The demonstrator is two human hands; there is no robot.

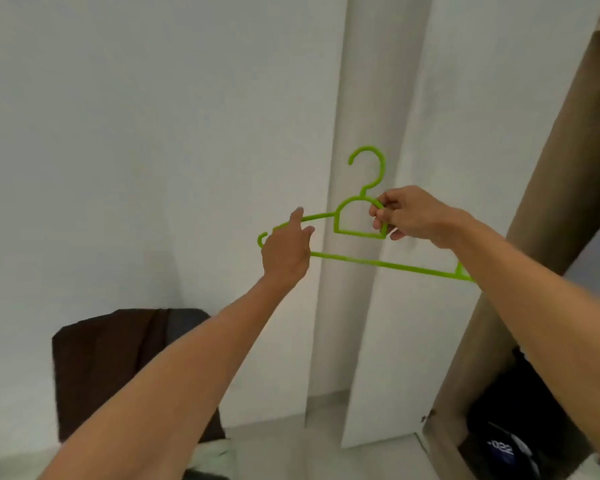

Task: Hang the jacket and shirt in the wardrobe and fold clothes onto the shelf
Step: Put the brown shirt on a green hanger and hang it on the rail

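Head view: right hand (413, 213) pinches green hanger (357, 261) at its neck; left hand (284, 251) released, fingers straight at its shoulder. Keep it level; dark garment (118, 358) lies below left fingers.

Smooth (likely plastic) green hanger (361, 261)

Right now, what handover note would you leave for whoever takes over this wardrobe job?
Right hand pinches the bright green plastic hanger at its neck loop. Left hand, fingers extended, is at the hanger's left end. Hanger is bare. A dark brown garment lies lower left; dark clothes sit low in the brown wardrobe. Done: nothing visibly hung. Left: hang jacket and shirt, fold the rest.
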